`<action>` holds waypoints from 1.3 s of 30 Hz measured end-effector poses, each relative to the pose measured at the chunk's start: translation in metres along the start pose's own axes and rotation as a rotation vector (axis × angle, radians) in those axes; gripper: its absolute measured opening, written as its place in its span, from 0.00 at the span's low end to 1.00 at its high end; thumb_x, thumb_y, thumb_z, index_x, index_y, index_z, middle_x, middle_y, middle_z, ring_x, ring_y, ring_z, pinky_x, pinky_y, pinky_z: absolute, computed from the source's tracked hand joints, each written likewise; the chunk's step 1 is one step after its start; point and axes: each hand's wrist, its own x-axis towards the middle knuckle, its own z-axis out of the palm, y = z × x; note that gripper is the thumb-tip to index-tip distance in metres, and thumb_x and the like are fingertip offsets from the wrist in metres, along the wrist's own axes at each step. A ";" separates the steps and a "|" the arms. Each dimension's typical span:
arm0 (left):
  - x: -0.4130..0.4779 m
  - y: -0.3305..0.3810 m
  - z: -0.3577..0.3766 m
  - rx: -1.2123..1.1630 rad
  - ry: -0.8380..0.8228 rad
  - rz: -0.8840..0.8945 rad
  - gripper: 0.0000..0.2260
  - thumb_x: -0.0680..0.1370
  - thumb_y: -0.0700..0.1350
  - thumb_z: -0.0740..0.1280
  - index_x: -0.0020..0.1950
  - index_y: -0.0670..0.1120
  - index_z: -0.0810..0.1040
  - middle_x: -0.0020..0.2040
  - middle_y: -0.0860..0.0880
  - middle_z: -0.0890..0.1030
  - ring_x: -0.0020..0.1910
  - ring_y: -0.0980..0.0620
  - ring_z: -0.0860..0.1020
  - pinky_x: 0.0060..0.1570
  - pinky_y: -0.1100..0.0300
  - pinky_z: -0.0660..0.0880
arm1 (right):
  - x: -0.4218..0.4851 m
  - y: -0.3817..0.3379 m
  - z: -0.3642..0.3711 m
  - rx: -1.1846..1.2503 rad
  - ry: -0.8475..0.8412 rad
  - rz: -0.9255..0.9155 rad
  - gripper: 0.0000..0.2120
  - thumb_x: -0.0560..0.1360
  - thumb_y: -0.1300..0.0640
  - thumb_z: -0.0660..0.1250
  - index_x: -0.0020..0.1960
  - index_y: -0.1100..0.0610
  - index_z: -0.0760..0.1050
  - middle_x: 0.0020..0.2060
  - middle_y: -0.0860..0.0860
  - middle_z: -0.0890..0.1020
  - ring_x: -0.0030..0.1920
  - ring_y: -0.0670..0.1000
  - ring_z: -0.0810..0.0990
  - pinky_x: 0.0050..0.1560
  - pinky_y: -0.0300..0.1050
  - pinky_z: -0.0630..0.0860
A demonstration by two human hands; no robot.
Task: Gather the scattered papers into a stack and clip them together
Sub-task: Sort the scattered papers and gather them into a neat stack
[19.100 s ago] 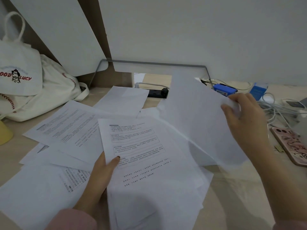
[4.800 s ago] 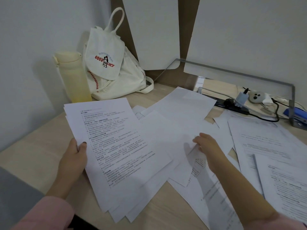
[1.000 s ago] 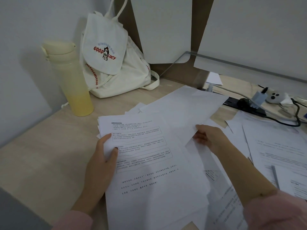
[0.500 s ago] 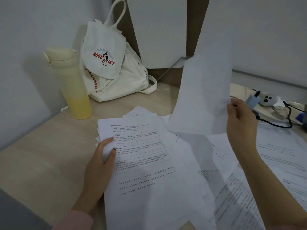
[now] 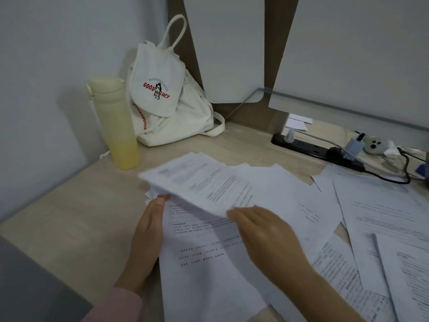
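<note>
Half a second ago the right hand held one sheet high in the air; now that sheet [image 5: 209,184] has come down and lies slanted just above the stack [image 5: 204,263], its far end over the stack's top edge. The right hand [image 5: 262,231] holds the sheet by its near edge, though motion blur hides how the fingers lie on it, so the grip looks like a pinch rather than plainly being one. The left hand [image 5: 148,231] grips the stack at its left edge, thumb on the printed top page, the other fingers out of sight beneath. The stack rests on the desk [image 5: 76,217] in front of the person, its pages fanned and not squared. To the right, loose papers [image 5: 383,217] lie overlapping, some touching the stack's right side. Such paper is light, limp and slick: a single sheet droops and slides, so it is best taken at an edge or corner, while the stack probably wants a hand on each long side to be tapped square before clipping. No clip shows anywhere in view. Farther off stand a yellow bottle [image 5: 116,126] and a cream bag [image 5: 167,101] at the wall, with a black power strip [image 5: 313,149] at the back right.
</note>
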 end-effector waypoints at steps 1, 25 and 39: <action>0.000 -0.002 0.000 -0.015 0.012 -0.011 0.18 0.78 0.60 0.54 0.64 0.57 0.73 0.62 0.62 0.74 0.62 0.67 0.70 0.65 0.66 0.64 | -0.003 -0.005 0.006 0.018 -0.026 -0.019 0.16 0.58 0.67 0.76 0.45 0.57 0.82 0.39 0.50 0.86 0.39 0.50 0.84 0.42 0.41 0.81; 0.000 0.005 -0.004 -0.101 0.126 -0.052 0.08 0.80 0.44 0.55 0.52 0.42 0.70 0.43 0.50 0.77 0.42 0.52 0.75 0.39 0.59 0.70 | -0.011 0.052 0.023 0.458 -0.315 0.799 0.20 0.77 0.56 0.61 0.69 0.54 0.65 0.65 0.52 0.71 0.63 0.52 0.71 0.57 0.39 0.64; -0.014 0.003 -0.030 -0.144 -0.041 -0.173 0.15 0.76 0.37 0.63 0.62 0.48 0.76 0.56 0.51 0.82 0.56 0.48 0.80 0.58 0.51 0.73 | -0.007 0.060 0.015 0.725 -0.176 0.917 0.13 0.76 0.61 0.62 0.60 0.53 0.73 0.55 0.50 0.78 0.45 0.41 0.75 0.42 0.33 0.70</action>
